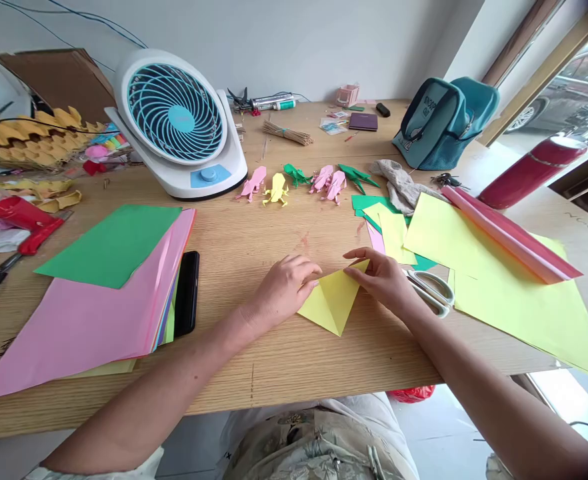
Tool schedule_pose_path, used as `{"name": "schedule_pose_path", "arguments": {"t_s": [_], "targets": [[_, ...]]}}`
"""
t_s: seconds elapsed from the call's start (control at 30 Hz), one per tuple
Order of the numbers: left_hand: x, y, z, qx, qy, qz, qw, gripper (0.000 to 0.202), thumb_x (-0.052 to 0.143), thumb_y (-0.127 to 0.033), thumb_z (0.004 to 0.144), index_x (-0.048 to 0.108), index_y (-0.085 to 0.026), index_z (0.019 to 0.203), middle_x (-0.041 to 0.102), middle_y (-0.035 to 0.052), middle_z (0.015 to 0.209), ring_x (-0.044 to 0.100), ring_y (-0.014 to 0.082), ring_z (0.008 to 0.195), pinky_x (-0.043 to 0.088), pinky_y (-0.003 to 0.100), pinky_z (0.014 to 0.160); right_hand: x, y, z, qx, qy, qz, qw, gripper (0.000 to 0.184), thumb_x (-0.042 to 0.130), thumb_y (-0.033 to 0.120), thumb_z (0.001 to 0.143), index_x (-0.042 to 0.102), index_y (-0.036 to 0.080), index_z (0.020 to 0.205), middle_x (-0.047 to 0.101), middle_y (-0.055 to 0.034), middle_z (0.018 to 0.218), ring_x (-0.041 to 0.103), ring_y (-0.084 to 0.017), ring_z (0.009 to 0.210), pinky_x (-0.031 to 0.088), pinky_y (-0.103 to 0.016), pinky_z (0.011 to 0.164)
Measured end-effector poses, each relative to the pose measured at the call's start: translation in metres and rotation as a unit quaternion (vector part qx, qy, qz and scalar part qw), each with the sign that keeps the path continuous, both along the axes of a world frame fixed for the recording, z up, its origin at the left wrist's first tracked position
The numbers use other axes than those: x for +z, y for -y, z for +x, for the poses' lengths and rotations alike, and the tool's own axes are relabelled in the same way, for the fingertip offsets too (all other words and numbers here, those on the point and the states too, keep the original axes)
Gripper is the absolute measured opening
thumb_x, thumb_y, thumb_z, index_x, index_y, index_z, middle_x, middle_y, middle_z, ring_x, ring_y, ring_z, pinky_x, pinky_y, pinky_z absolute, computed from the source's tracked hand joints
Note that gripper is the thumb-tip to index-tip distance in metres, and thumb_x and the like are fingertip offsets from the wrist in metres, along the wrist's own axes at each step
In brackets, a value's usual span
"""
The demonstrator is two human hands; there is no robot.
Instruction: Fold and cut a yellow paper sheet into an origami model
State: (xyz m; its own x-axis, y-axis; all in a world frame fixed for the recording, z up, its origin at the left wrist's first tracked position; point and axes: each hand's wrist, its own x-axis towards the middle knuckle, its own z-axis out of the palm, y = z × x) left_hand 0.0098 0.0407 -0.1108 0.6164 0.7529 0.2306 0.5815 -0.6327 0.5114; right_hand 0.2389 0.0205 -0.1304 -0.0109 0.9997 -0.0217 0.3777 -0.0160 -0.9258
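A yellow sheet of paper point(335, 301), folded to a triangle with a crease down its middle, lies near the table's front edge with one point toward me. My left hand point(289, 283) is closed on its left corner, thumb and fingers pinching the edge. At the right corner my right hand point(381, 275) pinches the paper between thumb and fingers. Scissors with pale handles point(433, 291) lie just right of my right hand, partly hidden by it. Yellow and green paper scraps point(395, 233) lie behind that hand.
Folded paper frogs point(276, 191) stand in a row behind my hands. Coloured paper point(104, 313) and a black phone point(188, 293) lie left, below a white fan point(181, 120). Right are large yellow sheets point(529, 313), a red bottle point(534, 170) and a teal bag point(439, 123).
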Motion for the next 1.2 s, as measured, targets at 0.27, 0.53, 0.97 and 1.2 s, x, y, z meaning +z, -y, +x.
{"name": "schedule_pose_path", "arguments": {"t_s": [0.27,0.53,0.97,1.2], "targets": [[-0.001,0.000,-0.012,0.064,0.061,-0.064,0.994,0.006,0.065,-0.025,0.088,0.066,-0.021,0.085,0.071,-0.0015,0.087,0.064,0.0156,0.081,0.046,0.028,0.075,0.004,0.006,-0.013,-0.015,-0.187,-0.005,0.982,0.032,0.077,0.045,0.074,0.068,0.023,0.095,0.065,0.0002,0.077,0.056,-0.014,0.065,0.043,-0.026,0.059],[0.009,-0.002,-0.016,0.029,0.125,-0.189,0.973,0.012,0.063,-0.024,0.086,0.065,-0.018,0.076,0.066,-0.0033,0.074,0.058,0.0100,0.068,0.041,0.020,0.063,0.004,0.003,-0.011,-0.048,-0.182,-0.020,0.982,0.030,0.080,0.046,0.070,0.071,0.020,0.083,0.068,-0.0013,0.074,0.056,-0.014,0.065,0.044,-0.027,0.060],[0.021,-0.005,-0.026,0.006,0.034,-0.280,0.959,0.021,0.059,-0.034,0.086,0.071,-0.017,0.081,0.065,-0.0010,0.070,0.055,0.0111,0.062,0.037,0.021,0.055,0.018,0.004,0.001,0.098,-0.029,0.016,0.995,0.036,0.069,0.055,0.081,0.073,0.019,0.081,0.068,-0.0057,0.081,0.057,-0.017,0.075,0.044,-0.028,0.064],[0.021,0.000,-0.024,0.005,0.038,-0.281,0.959,0.020,0.063,-0.036,0.085,0.072,-0.018,0.080,0.068,-0.0010,0.072,0.057,0.0114,0.064,0.038,0.021,0.056,0.021,0.007,0.003,0.199,0.010,-0.015,0.980,0.040,0.068,0.057,0.080,0.067,0.018,0.071,0.060,-0.0014,0.070,0.050,-0.013,0.064,0.039,-0.027,0.058]]}}
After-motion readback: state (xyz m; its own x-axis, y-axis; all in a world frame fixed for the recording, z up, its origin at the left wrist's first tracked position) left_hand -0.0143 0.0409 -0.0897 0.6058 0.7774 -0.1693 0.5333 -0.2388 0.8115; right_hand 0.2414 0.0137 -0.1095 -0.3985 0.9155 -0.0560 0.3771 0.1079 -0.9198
